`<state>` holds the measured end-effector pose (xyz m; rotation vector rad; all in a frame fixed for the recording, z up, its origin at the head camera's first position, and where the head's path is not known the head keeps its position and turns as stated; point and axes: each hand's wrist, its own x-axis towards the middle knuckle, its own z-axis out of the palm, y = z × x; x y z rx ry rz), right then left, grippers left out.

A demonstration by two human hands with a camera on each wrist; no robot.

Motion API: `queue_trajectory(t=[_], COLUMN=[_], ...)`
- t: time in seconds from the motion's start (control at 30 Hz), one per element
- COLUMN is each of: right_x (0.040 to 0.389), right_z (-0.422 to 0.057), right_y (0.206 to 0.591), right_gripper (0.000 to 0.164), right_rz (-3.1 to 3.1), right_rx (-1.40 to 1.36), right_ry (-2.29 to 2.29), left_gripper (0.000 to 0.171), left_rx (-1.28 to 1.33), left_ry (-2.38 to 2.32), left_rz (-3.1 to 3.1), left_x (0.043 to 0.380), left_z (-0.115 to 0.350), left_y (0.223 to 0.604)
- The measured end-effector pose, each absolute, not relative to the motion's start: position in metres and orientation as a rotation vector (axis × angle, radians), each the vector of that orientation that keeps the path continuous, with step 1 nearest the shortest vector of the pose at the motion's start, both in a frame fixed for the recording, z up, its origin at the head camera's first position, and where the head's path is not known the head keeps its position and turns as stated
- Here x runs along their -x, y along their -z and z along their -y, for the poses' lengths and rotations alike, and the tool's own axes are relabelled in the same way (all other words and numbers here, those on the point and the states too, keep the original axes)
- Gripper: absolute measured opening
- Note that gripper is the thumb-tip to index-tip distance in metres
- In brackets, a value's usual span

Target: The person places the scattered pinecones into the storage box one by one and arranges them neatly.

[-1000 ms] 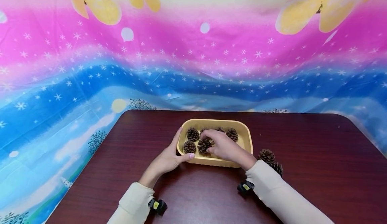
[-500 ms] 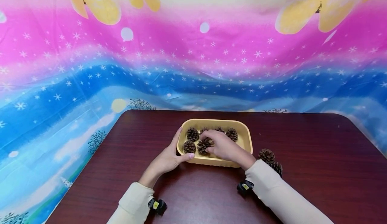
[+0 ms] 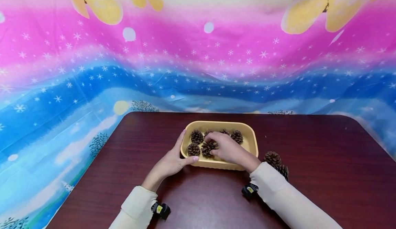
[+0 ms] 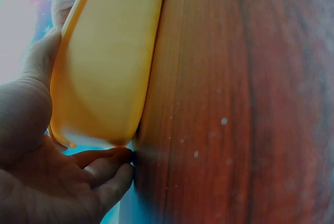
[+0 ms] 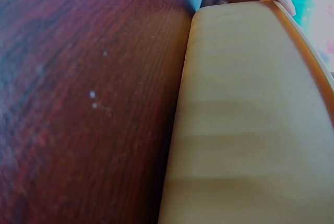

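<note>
A yellow plastic tub (image 3: 253, 146) sits on the table with several brown pine cones inside. My left hand (image 3: 171, 161) grips its left end, thumb over the near rim and fingers round the side. In the left wrist view those fingers (image 4: 112, 182) lie low against the tub's wall (image 4: 109, 62). My right hand (image 3: 230, 149) reaches into the tub and pinches a pine cone (image 3: 207, 150) between thumb and fingers. To its left lie two more pine cones, a front one (image 3: 193, 150) and a back one (image 3: 196, 137). The right wrist view shows only the tub's outer wall (image 5: 245, 109), with left-hand fingers beyond.
Two pine cones, one of them here (image 3: 272, 158), lie on the table right of the tub, beside my right sleeve (image 3: 272, 181). The dark red wooden table (image 3: 325, 160) has a printed curtain (image 3: 198, 67) hanging behind it.
</note>
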<state>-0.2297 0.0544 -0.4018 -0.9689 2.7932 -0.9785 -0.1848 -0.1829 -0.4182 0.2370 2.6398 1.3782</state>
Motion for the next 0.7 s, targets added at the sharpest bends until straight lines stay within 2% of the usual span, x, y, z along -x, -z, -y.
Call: queue_trajectory(t=[0.7], right_x=[0.2278], right_z=[-0.0527], right_y=[0.3994], right_gripper=[0.046], right_rz=[-2.798], right_rx=[0.906], right_ry=[0.952], left_gripper=[0.113], left_rx=[-0.225], left_ry=[-1.379], left_rz=[-2.629], left_x=[0.1841], left_z=[0.1831], left_y=[0.4184])
